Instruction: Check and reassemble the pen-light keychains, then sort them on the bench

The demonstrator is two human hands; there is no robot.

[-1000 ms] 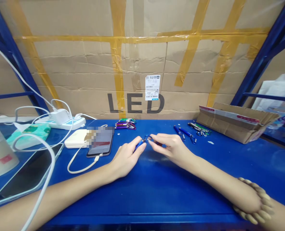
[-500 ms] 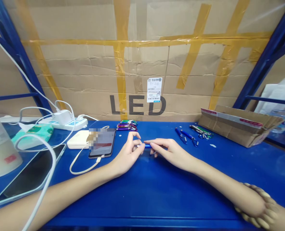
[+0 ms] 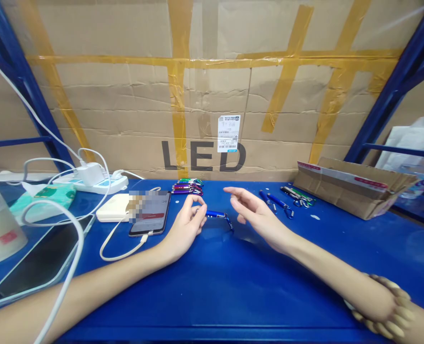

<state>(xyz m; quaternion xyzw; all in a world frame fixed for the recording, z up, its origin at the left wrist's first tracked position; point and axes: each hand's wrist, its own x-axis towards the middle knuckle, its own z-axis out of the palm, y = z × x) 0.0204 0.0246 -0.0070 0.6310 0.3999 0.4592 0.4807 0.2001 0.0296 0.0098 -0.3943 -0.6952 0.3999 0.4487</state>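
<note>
Lets go with the right hand (image 3: pixel 256 215); now holds the blue tube (image 3: pixel 215 214) with the left hand (image 3: pixel 188 224) alone.
Loosens the right fingertips, pinched at the tube half a second ago, and holds them apart in the air, up and to the right of it, no longer touching. Grips the tube by its left end, between thumb and fingers, rather than along its length as a second ago. Shows most of the tube, nearly level and dipping slightly rightward, instead of tilted up. Lets the clip (image 3: pixel 229 223) droop from the right end, in place of arching up between both hands.
</note>
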